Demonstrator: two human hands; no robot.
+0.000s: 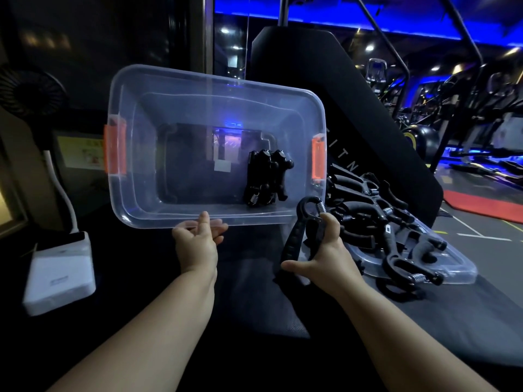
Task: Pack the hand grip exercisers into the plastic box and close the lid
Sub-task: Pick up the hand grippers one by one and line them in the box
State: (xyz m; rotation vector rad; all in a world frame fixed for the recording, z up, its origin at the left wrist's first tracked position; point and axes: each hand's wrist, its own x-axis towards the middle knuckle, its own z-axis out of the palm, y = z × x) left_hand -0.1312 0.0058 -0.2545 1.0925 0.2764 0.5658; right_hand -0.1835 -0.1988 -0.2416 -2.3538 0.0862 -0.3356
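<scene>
A clear plastic box [135, 171] with orange latches stands open on the dark table. A few black hand grip exercisers [266, 179] lie packed at its right end. My left hand [198, 241] holds the box's near rim with its fingers. My right hand [325, 250] grips one black exerciser [300, 233] by a handle, just right of the box's near corner. A pile of several more exercisers [376, 224] rests on the clear lid [458, 267] lying flat to the right.
A white box-shaped device [59, 273] with a white hose sits at the left. A small black fan [28, 91] stands behind it. A large black padded panel [353, 108] rises behind the pile. Gym machines fill the blue-lit background.
</scene>
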